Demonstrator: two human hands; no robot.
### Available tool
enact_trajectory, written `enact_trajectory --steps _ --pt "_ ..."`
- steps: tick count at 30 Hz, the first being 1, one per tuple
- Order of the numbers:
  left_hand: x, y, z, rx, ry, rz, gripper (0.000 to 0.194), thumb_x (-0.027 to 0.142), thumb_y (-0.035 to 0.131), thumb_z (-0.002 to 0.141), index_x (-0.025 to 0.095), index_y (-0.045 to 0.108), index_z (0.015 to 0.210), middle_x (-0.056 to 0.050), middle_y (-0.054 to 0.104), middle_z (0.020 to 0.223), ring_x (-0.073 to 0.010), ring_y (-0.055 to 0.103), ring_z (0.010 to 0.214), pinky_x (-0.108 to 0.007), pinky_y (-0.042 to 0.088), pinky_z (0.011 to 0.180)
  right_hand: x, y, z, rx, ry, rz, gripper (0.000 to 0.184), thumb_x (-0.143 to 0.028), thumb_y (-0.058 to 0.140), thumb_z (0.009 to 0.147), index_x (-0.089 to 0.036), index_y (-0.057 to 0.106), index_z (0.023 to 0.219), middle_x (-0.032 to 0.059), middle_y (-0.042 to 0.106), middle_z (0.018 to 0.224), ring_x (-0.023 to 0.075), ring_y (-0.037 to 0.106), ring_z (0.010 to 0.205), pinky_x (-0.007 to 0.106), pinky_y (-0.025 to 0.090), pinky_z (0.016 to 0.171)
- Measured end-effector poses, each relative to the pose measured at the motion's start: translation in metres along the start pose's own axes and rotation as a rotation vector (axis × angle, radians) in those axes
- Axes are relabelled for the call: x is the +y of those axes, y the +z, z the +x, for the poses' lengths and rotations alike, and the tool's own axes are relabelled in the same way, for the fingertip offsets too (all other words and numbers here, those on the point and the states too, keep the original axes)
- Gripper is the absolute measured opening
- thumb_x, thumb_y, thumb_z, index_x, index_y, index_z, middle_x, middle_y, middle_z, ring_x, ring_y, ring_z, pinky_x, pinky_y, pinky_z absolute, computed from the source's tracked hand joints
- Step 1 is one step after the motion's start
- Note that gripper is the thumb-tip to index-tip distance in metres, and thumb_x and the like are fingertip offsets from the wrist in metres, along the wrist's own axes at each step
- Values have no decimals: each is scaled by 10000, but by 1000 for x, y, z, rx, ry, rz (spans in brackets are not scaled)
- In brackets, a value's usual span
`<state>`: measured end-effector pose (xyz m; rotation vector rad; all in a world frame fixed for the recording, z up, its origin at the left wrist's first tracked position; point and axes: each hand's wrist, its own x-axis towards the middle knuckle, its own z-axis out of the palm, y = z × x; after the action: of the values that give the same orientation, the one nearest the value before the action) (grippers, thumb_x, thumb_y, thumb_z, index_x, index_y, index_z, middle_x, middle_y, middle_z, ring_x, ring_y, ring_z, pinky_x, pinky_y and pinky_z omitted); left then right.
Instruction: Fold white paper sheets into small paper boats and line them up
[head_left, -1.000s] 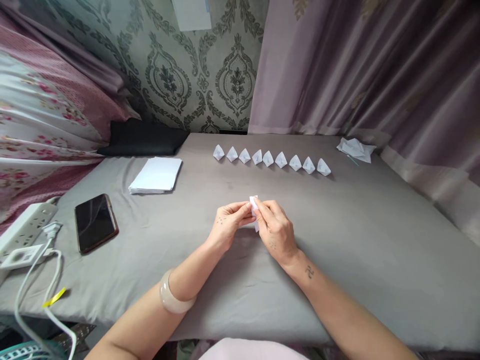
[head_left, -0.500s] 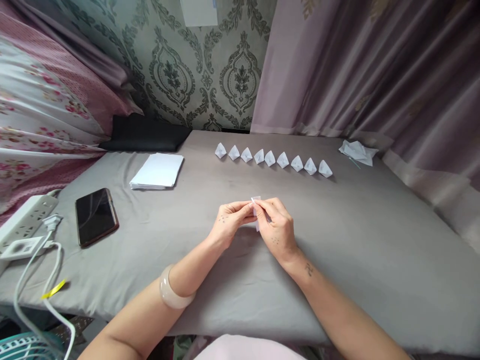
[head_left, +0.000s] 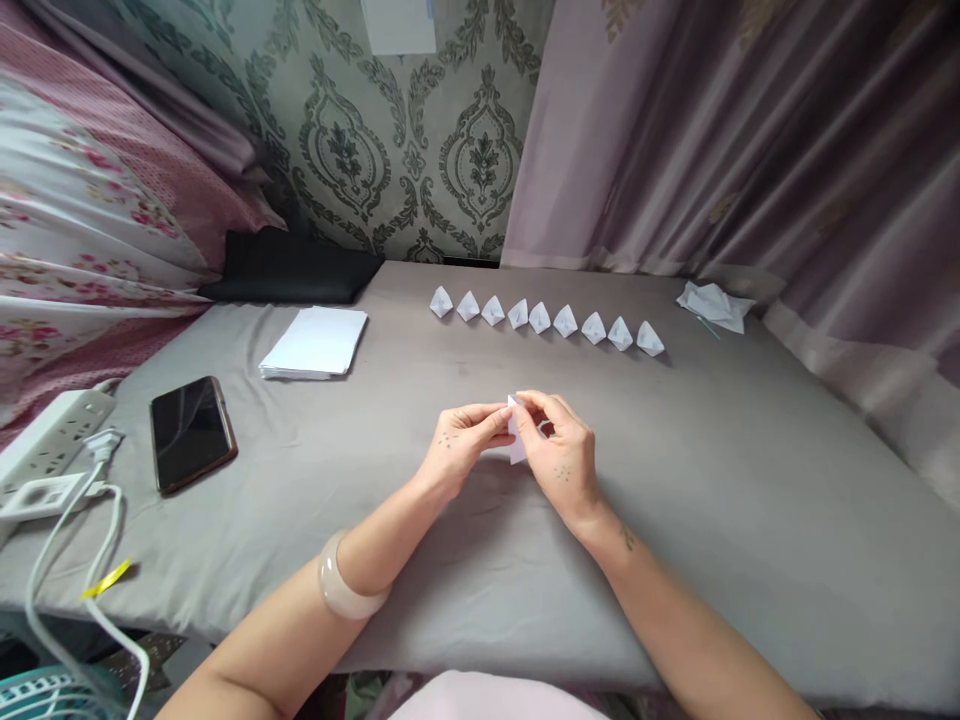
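Note:
A small folded piece of white paper point(head_left: 517, 450) is held up between my two hands, over the middle of the table. My left hand point(head_left: 469, 445) pinches its left side between thumb and fingers. From the right, my right hand point(head_left: 559, 445) grips the upper part, thumb in front and fingers curled behind. Much of the paper is covered by the fingers. Beyond the hands, several folded white paper boats point(head_left: 565, 321) stand in a slightly slanting row. To the left lies a stack of white paper sheets point(head_left: 315, 342).
A phone point(head_left: 192, 435) lies at the left, beside a white power strip point(head_left: 56, 440) with a plug and cables point(head_left: 112, 560). Folded black cloth point(head_left: 292, 265) sits at the back left. Crumpled white paper point(head_left: 715, 305) rests at the far right. Grey cloth point(head_left: 750, 520) covers the table.
My right hand has shifted slightly right and turned, its fingers lifting a little. More of the paper's folded tip and lower part shows. My left hand has barely moved.

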<state>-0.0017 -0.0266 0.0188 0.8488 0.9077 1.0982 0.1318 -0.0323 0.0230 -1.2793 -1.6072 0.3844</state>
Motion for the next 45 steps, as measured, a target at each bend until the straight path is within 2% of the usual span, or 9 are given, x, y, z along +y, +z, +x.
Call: enact_trajectory --steps 5,10,21,25,27,31,34,39,45 --pt "-1 -1 1 3 -2 -7 325 400 752 726 160 768 945 -101 744 966 -213 684 875 -363 536 870 1 1 -2 -24 -78 -48 222 -225 495 922 -228 706 995 54 675 918 153 643 830 276 516 749" --pt "-2 -2 1 17 -2 -6 317 399 763 711 163 772 923 -92 745 931 -201 680 843 -353 543 849 0 0 -1 -51 -41 -22 215 -226 497 914 -232 708 959 44 672 902 151 637 811 275 513 745" --pt "3 3 -1 74 20 15 315 387 792 670 161 778 889 -69 727 863 -172 640 787 -313 552 759 -2 -7 8 -174 377 308 238 -408 624 819 -174 666 811 42 688 797 150 626 706 267 500 669" --pt "3 4 -2 87 52 8 287 387 788 676 180 778 874 -50 707 820 -157 614 754 -302 552 715 -2 -9 11 -129 491 449 329 -457 713 723 -176 620 867 28 681 746 150 619 663 260 490 604" --pt "3 3 -1 73 58 4 272 391 777 689 186 775 867 -46 698 818 -149 603 743 -284 542 680 -2 -12 13 -175 529 505 371 -476 718 709 -169 637 900 37 690 759 152 619 660 261 485 589" --pt "1 1 0 38 34 13 260 403 743 728 190 766 875 -44 694 836 -130 585 728 -231 480 626 -4 -18 15 -290 555 563 356 -480 702 725 -161 702 884 62 711 838 164 632 713 275 497 631" --pt "-1 1 1 83 52 27 220 382 743 737 192 752 848 -17 686 810 -91 543 685 -197 417 617 -5 -20 14 -330 566 622 338 -430 733 706 -174 717 926 62 725 900 174 650 786 296 512 717" --pt "1 4 -1 127 26 -2 218 381 766 712 180 688 749 28 624 692 -62 479 598 -189 364 581 -1 -17 13 -312 606 629 317 -395 755 687 -169 724 907 57 734 861 167 657 751 302 516 729" --pt "1 5 -1 101 30 47 227 371 774 696 166 702 762 4 635 721 -82 497 644 -203 380 628 2 -16 13 -313 574 570 304 -418 751 693 -167 729 863 61 737 825 171 661 730 290 517 695"
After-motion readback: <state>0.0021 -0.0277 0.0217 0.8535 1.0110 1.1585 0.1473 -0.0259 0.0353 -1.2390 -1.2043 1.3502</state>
